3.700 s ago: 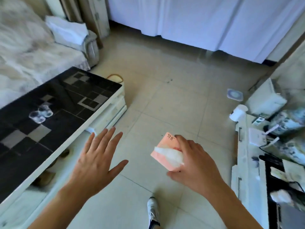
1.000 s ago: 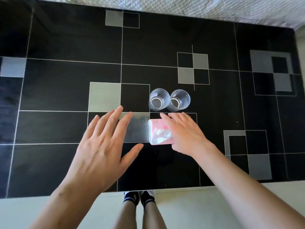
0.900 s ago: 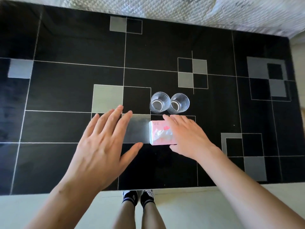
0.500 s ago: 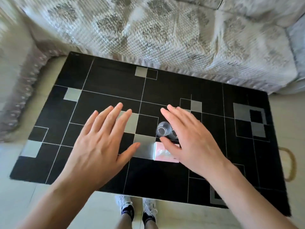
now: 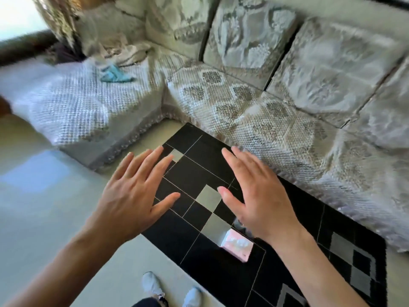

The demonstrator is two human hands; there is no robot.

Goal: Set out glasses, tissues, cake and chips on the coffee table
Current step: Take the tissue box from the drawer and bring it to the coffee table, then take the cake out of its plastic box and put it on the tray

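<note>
The pink tissue pack (image 5: 238, 245) lies on the black coffee table (image 5: 194, 169) with grey squares, just below my right wrist. My right hand (image 5: 254, 193) hovers above the table with straight fingers and holds nothing. My left hand (image 5: 135, 191) is spread flat over the table's left edge, also holding nothing. The clear glasses are almost wholly hidden behind my right hand; only a sliver (image 5: 238, 223) shows by the tissue pack. No cake or chips are in view.
A corner sofa (image 5: 254, 103) with a quilted white cover wraps round the table's far and left sides. A teal cloth (image 5: 115, 74) lies on the left seat. Pale tiled floor (image 5: 44, 207) stretches to the left; my shoes (image 5: 172, 289) stand at the table's near edge.
My right hand has let go of the tissue pack, which now lies on the table by the glasses. Both hands lifted, and my view swung up and left toward the sofa corner.
</note>
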